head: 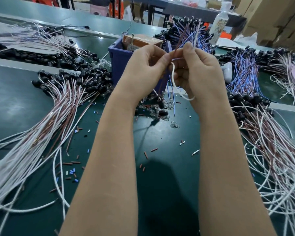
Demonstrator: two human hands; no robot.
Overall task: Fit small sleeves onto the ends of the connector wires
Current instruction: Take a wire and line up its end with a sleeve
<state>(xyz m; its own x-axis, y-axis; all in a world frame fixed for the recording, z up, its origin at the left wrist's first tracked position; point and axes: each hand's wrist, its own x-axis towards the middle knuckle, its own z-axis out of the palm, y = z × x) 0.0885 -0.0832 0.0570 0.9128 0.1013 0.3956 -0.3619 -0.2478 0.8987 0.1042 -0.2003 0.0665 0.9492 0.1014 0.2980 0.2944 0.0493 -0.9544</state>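
Note:
Both hands are raised over the green table [169, 150], fingertips meeting. My left hand [143, 68] pinches a thin brown wire [178, 43] that rises between the fingers. My right hand [194, 70] pinches the same bundle from the right, and a white wire [175, 86] loops down from under it. Below the hands a black connector [161, 104] dangles on these wires. Any sleeve at the fingertips is too small to make out. Small brown, blue and white sleeves [71, 172] lie scattered on the table.
A blue bin [117, 65] holding an orange box stands just behind the hands. Big bundles of wired black connectors lie left [61, 99], right [271, 142] and at the back [186, 29]. Clear bulbs [174, 124] sit under the hands. A bottle [220, 26] stands back right.

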